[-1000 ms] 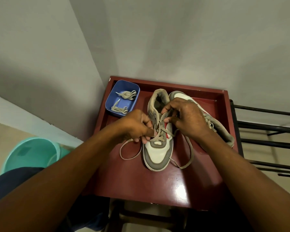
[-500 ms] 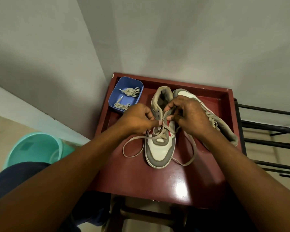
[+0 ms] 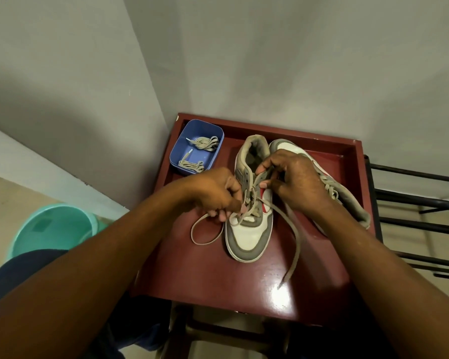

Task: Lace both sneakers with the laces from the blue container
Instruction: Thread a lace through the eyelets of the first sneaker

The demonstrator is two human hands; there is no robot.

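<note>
Threading this limp, light lace [image 3: 295,242], your left grip [image 3: 218,196] pinches it while your right grip [image 3: 296,180] pinches the sneaker [image 3: 248,238] flap; take hold near the likely stiffer tip.

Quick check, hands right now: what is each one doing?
Left hand: pinching the beige flat lace of the grey-and-white sneaker.
Right hand: gripping that sneaker's eyelet flap; whether lace too, cannot be told.

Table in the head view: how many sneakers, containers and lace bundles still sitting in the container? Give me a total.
Sneakers: 2 (left sneaker, right sneaker)
Containers: 1 (blue container)
Lace bundles in it: 2 (far lace bundle, near lace bundle)
Total: 5
</note>
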